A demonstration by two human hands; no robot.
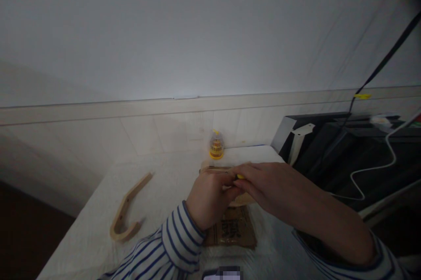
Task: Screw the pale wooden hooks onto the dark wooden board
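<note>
My right hand is closed around what looks like a yellow screwdriver handle, of which only a small end shows. My left hand is closed right against it, fingers curled, and hides whatever lies in its grip. Below both hands is a pale wooden piece, mostly covered by them. A brown cardboard sheet with dark print, under clear plastic, lies beneath that piece. Behind the hands, a clear domed case with a yellow base stands upright and holds tiered small bits.
A hook-shaped wooden piece with holes lies on the left of the plastic-covered table. A phone-like device is at the near edge. Dark panels, a white cable and a black strap are at the right. A wall stands behind.
</note>
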